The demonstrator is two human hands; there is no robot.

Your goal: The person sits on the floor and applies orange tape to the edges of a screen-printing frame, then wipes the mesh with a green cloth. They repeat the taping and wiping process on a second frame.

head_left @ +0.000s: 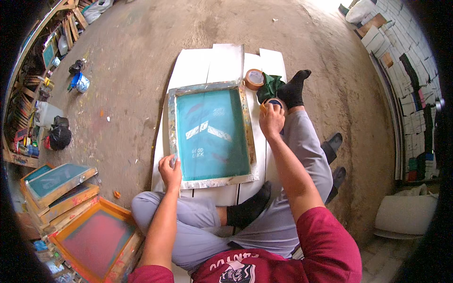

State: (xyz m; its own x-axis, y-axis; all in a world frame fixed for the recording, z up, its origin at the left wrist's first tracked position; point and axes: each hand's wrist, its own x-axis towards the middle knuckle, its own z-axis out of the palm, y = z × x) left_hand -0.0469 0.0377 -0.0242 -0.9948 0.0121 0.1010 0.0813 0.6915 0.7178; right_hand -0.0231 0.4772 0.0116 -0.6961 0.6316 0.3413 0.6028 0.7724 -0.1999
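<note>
A wooden silk-screen frame (pixel 251 137) with teal mesh lies flat in front of me, with pale tape strips (pixel 219 133) across its middle. My left hand (pixel 170 172) grips the frame's lower left edge, fingers curled. Beyond the frame's right side, my right hand (pixel 272 121) is closed on a roll of tape (pixel 276 102), partly hidden by the fingers. Just past it are a second, brown tape roll (pixel 255 79) and a crumpled dark green cloth (pixel 271 87).
White boards (pixel 193 63) lie under the frame. My black-socked foot (pixel 295 89) rests beside the tape rolls. Stacked screens (pixel 94 236) stand at lower left, a cluttered shelf (pixel 28 108) at far left. Slippers (pixel 336 160) lie right of my leg; white stacks (pixel 406 70) line the right.
</note>
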